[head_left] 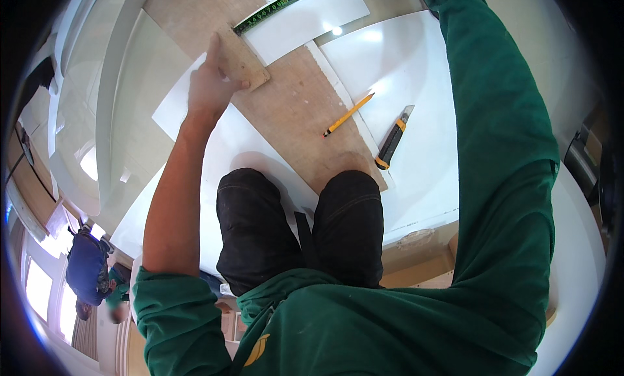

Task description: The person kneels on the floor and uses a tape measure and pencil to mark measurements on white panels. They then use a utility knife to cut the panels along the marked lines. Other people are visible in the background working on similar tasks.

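My left hand [211, 83] grips the edge of a small flat wooden block [244, 59], thumb at its near corner and index finger stretched along its side. The block lies against the end of a white strip of board [309, 25]. A green-and-black measuring tape blade [276, 11] runs along that strip, starting at the block. My right arm [500, 135], in a green sleeve, reaches up past the top edge; its hand is out of the picture. A yellow pencil [349, 115] and a utility knife [394, 139] with its blade out lie between my arms.
A long brown wooden board [279, 96] lies across white panels [416, 70] in front of my knees [351, 207]. Curved white panel edges [107, 103] stand at the left. Another person in blue [88, 265] is at the far left. A dark machine [585, 155] sits at the right.
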`<action>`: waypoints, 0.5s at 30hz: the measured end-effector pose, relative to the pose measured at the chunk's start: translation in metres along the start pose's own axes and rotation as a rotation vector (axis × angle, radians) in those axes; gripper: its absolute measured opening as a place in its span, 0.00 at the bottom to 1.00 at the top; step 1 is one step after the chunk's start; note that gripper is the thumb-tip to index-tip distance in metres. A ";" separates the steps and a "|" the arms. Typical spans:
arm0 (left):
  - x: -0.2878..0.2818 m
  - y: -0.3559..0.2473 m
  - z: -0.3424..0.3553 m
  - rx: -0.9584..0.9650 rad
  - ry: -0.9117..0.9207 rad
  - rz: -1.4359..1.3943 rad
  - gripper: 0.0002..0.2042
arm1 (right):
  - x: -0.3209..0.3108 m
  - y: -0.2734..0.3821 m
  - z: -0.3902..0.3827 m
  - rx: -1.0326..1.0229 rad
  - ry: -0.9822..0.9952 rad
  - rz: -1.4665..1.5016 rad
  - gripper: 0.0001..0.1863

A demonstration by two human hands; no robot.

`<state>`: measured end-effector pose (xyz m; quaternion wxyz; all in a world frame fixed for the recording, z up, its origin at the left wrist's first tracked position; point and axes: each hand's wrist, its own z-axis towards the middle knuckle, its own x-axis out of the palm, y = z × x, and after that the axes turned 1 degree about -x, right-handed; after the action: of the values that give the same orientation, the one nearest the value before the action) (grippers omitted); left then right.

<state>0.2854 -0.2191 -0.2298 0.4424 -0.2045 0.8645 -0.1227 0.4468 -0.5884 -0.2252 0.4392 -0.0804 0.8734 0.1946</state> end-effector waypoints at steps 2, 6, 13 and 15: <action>0.000 -0.001 -0.001 0.016 -0.007 0.004 0.58 | 0.001 0.001 -0.002 0.018 -0.008 0.042 0.18; -0.002 -0.004 -0.002 0.009 -0.001 0.001 0.58 | 0.001 0.003 -0.003 0.005 -0.010 0.015 0.17; -0.001 0.001 0.001 -0.009 0.006 0.021 0.56 | 0.004 0.005 -0.008 -0.030 -0.086 -0.021 0.18; 0.002 0.005 0.002 0.049 -0.018 0.029 0.56 | 0.012 0.003 -0.019 0.005 -0.230 0.037 0.21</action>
<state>0.2846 -0.2159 -0.2348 0.4567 -0.1822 0.8601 -0.1358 0.4245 -0.5934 -0.2239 0.5329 -0.0405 0.8191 0.2086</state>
